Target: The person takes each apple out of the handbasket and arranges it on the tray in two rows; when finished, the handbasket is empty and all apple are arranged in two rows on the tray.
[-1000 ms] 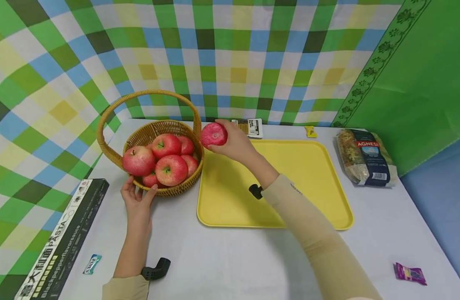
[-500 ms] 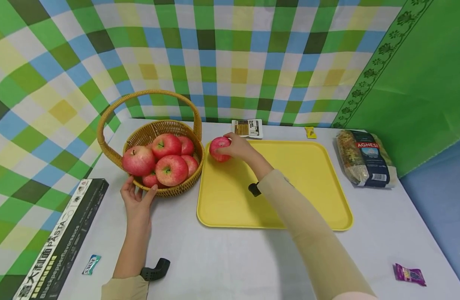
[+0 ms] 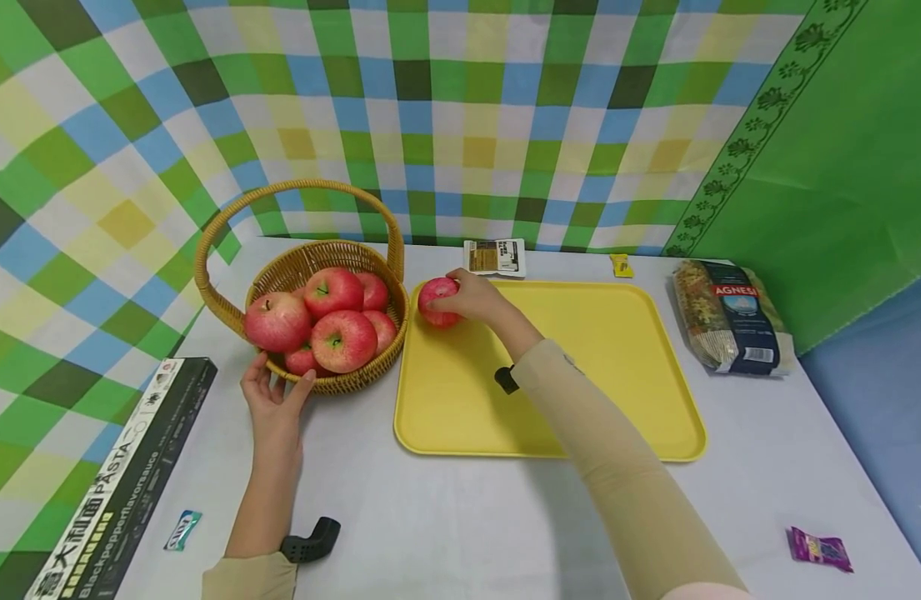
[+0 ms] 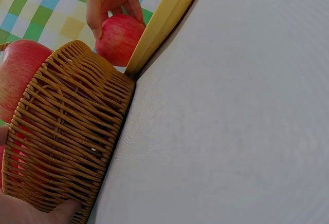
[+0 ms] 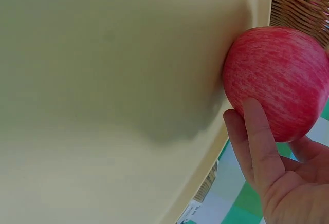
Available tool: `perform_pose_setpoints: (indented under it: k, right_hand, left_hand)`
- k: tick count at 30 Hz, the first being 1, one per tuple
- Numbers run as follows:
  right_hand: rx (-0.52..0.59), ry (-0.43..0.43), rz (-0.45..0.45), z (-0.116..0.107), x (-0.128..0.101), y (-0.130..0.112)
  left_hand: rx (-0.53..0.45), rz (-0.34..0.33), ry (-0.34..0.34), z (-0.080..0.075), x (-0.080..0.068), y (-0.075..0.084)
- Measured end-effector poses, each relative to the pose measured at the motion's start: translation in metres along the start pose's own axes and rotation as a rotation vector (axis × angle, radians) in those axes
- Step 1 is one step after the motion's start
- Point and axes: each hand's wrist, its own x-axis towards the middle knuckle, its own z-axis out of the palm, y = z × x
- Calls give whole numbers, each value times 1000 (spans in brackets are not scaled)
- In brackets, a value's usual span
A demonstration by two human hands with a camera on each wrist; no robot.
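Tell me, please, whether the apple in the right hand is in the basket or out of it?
Out. The apple sits on the tray's far left corner, beside the basket, with the right hand gripping it.

Right hand (image 3: pixel 471 302) extended toward 12 o'clock, fingers curled in a grip. Left hand (image 3: pixel 274 402) at 9 o'clock, fingers straight, thumb spread.

apple (image 3: pixel 436 300): we see red skin with fine pink streaks
basket (image 3: pixel 355 379): we see tan woven wicker
tray (image 3: pixel 618 350): we see plain yellow
table (image 3: pixel 460 517): we see pale grey-white
backdrop (image 3: pixel 430 108): we see green, blue, yellow and white checks
sleeves (image 3: pixel 625 467): we see beige
box (image 3: pixel 122 483): we see black with white lettering
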Motion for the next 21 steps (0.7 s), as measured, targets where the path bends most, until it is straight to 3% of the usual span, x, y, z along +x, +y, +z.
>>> perform_pose_setpoints:
  k: [8,13,21]
  right_hand:
    - [-2,-30,23,-2,-1,0]
    - [-60,-22,31,-7,-3,-2]
    - [-164,-12,-2,-31,-27,-17]
  left_hand:
    - [8,-1,3,0,0,0]
    - [6,1,-1,0,0,-1]
    - [4,7,-10,-1,1,-2]
